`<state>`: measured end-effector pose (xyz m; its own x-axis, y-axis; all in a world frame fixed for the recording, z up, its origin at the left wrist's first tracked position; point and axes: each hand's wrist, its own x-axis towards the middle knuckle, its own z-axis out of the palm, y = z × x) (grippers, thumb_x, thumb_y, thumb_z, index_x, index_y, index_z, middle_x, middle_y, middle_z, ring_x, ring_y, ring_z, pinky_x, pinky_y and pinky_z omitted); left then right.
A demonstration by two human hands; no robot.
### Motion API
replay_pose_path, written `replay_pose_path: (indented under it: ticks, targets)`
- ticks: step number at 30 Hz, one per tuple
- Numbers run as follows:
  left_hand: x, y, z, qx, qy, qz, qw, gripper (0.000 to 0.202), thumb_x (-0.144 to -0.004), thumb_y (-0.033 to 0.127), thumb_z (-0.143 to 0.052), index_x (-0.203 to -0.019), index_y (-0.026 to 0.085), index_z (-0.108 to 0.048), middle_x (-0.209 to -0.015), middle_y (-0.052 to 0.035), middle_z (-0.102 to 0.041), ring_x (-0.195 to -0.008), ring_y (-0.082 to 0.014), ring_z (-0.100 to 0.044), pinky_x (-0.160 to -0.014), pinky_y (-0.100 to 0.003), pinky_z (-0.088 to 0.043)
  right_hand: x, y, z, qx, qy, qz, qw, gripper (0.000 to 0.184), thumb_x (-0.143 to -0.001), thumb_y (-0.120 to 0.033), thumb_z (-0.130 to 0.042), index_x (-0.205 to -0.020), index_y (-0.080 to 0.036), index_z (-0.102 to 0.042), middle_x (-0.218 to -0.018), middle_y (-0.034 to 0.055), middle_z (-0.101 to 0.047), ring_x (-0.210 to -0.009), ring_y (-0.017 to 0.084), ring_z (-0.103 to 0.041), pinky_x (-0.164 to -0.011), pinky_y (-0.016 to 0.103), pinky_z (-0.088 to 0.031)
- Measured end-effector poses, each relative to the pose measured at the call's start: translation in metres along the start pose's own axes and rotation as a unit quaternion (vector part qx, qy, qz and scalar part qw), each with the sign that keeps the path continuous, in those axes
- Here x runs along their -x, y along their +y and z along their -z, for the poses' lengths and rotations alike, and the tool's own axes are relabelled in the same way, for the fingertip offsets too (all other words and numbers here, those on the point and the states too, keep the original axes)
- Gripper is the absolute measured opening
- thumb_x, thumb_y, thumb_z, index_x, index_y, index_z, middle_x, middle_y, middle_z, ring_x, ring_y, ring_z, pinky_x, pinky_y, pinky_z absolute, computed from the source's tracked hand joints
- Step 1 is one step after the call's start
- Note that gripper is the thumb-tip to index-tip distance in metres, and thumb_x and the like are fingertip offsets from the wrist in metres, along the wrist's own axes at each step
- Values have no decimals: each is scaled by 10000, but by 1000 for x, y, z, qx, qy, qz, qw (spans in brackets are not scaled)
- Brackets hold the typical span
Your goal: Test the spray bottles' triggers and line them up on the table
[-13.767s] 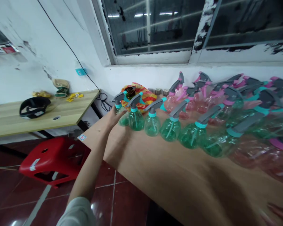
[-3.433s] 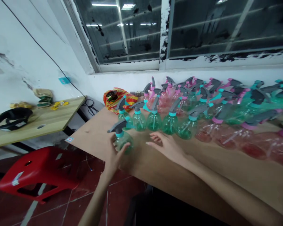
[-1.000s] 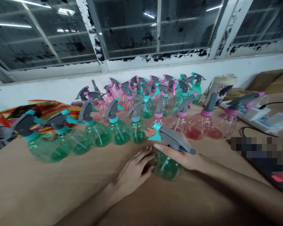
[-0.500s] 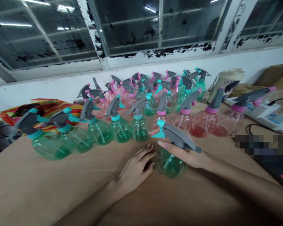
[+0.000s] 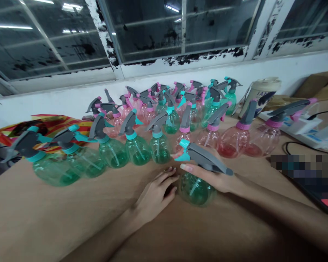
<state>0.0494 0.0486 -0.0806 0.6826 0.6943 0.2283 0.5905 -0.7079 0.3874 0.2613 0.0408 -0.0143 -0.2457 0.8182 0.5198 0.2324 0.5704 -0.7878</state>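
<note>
A green spray bottle (image 5: 196, 188) with a grey trigger head and teal nozzle stands on the brown table (image 5: 57, 222) in front of me. My right hand (image 5: 207, 174) is wrapped round its neck under the trigger head. My left hand (image 5: 155, 194) rests on the table just left of the bottle, fingers loosely stretched toward its base. Behind them stands a row of green spray bottles (image 5: 136, 145) and to the right pink spray bottles (image 5: 232, 142).
Many more green and pink bottles (image 5: 177, 102) crowd the back of the table below the window. A red and yellow bag (image 5: 49, 125) lies at the left. A white cup (image 5: 259, 96), a power strip (image 5: 303, 131) and a cable sit at the right.
Over the last second the hands and the held bottle have barely shifted. Earlier, my left hand took a green bottle from the row's left end and brought it here.
</note>
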Motion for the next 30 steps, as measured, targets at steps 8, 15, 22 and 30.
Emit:
replay_pose_path:
  ticks: [8,15,22,30]
  targets:
    - [-1,-1,0,-1,-10,4,1000,371,-923,148,-527,-1289,207,-552,-1393,-83,-564,-1284,-237,-531,-1058,-455,-468,1,-1,0,-24,-13,-6,1000,283,-839,-356,-655,-1103,-256,-665,-1027,39,-705,-898,185,-671,-863,339,-517]
    - [-1,-1,1,1,-1,2,1000,377,-921,158,-532,-1291,230,-550,-1403,-73,-556,-1257,-238,-557,-1034,-455,-489,0,0,0,-12,-8,7,1000,246,-850,-359,-637,-1068,-254,-675,-931,31,-694,-793,170,-669,-752,311,-532]
    - [-1,-2,1,1,0,0,1000,387,-917,150,-536,-1294,238,-543,-1393,-71,-563,-1264,-234,-550,-1032,-459,-488,1,1,0,-1,-5,5,1000,223,-850,-347,-630,-1055,-266,-664,-854,10,-665,-742,161,-646,-707,306,-533]
    - [0,-4,-2,1,4,-4,1000,377,-931,167,-517,-1300,242,-536,-1369,-71,-578,-1206,-224,-590,-1025,-454,-492,1,-1,-1,-19,-9,-3,1000,200,-854,-316,-629,-1038,-244,-662,-914,25,-684,-783,171,-666,-736,322,-542]
